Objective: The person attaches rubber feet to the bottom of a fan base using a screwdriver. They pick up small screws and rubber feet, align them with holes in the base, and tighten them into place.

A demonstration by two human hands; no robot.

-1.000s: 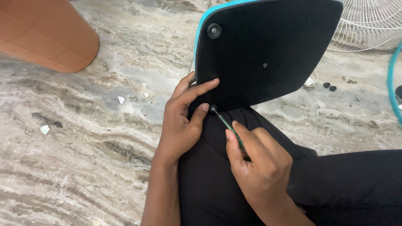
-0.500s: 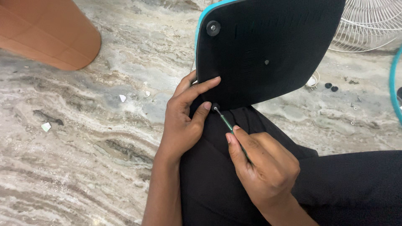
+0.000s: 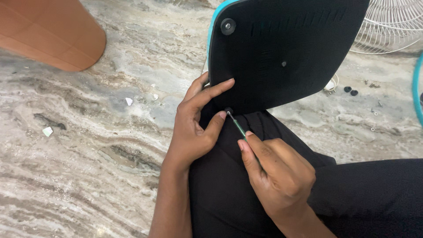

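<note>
Black panel (image 3: 286, 53) with a turquoise edge, tilted upright over the lap in black trousers (image 3: 365, 198), lower corner just above the knees. Left hand (image 3: 191, 128) braced against the panel's left edge: index finger laid flat across the black face, thumb tip pressed beside the small round foot (image 3: 228, 110) at the lower corner, remaining fingers hidden behind the edge. Right hand (image 3: 277, 176) curled shut around a slim green screwdriver (image 3: 238, 125), thumb and index pinching the shaft, tip seated at that round foot. Second round foot (image 3: 228, 26) near the panel's upper left corner. Marbled stone floor (image 3: 88, 154) beneath; orange object (image 3: 48, 33) at upper left; white wire fan guard (image 3: 390, 24) at upper right; loose screws and small black caps (image 3: 351, 91) scattered on the floor well to the right.
</note>
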